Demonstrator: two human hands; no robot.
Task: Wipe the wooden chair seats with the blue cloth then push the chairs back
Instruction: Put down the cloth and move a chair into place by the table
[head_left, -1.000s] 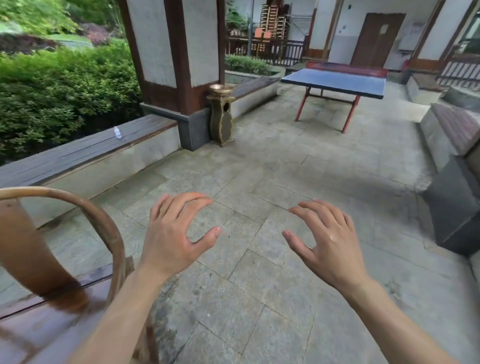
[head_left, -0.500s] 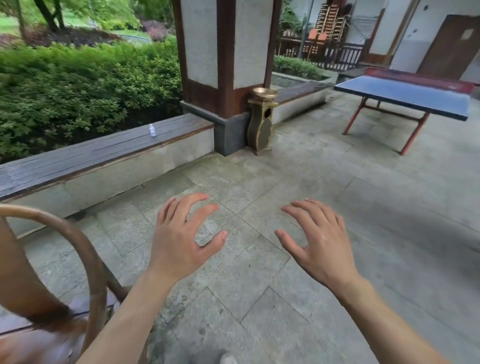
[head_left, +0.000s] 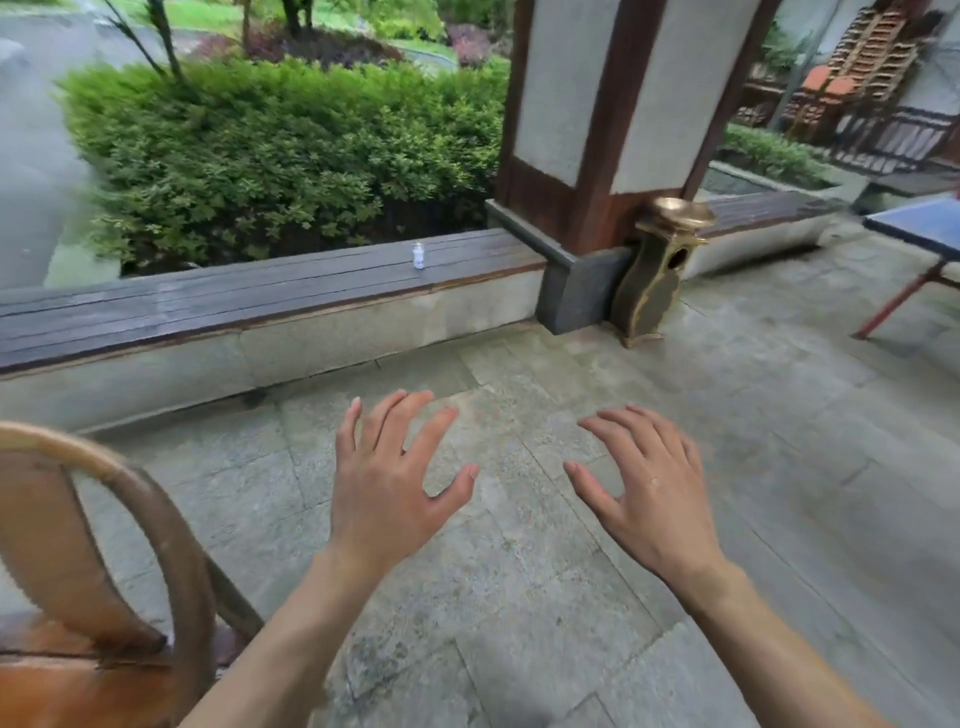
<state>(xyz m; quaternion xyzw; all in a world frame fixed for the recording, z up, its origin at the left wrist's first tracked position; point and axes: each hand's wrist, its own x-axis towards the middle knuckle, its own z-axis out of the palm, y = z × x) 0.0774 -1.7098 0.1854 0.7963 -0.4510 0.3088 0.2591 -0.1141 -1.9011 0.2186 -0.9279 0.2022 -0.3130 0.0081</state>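
Left hand: the left hand (head_left: 387, 483) hovers palm-down over the stone floor (head_left: 545, 597), fingers spread and relaxed, holding nothing.
Right hand: the right hand (head_left: 649, 493) hovers beside it in the same pose — fingers loose, empty.
Wooden chair: the wooden chair (head_left: 104, 571) stands at the lower left, just left of the left forearm; its curved back rail and part of its reddish seat show, the rest is cut off by the edge.
Bench: a long dark-topped bench (head_left: 234, 301) runs beyond the chair, along the far side of the floor.
Small bottle: a small white bottle (head_left: 418, 255) stands upright on the bench top, well beyond the chair.
Pillar: a pillar (head_left: 613, 130) rises at the bench's right end, farther from the chair.
Brass stand: a brass stand (head_left: 662, 270) sits against the pillar base.
Blue table: a blue table (head_left: 919, 223) shows at the far right — well apart from the chair.
Hedge: a green hedge (head_left: 285, 156) grows behind the bench.
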